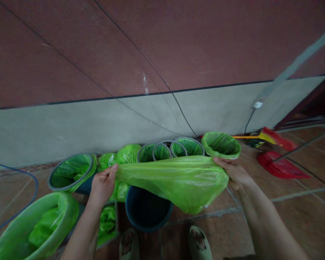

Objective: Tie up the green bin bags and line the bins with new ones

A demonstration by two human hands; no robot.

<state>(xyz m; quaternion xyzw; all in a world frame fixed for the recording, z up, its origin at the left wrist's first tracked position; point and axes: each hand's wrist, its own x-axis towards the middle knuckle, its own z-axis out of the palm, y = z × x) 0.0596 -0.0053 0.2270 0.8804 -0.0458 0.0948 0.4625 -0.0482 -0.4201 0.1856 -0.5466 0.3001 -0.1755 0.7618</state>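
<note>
A thin green plastic bag (176, 180) is stretched sideways between my two hands. My left hand (103, 184) pinches one end of it, and my right hand (231, 169) grips the other end, its far fingers hidden behind the plastic. The bag sags toward its right side. Below it, partly covered, stands a dark blue bucket (148, 213) with no liner visible inside. Tied green bags (128, 153) sit just beyond my left hand.
Green-lined bins stand along the wall, including a left bin (70, 173) and a right bin (222, 144). A large lined bin (35, 231) is at lower left. Right of these lie a red dustpan (281, 166) and a broom (273, 137). A blue hose (35, 184) curves at far left.
</note>
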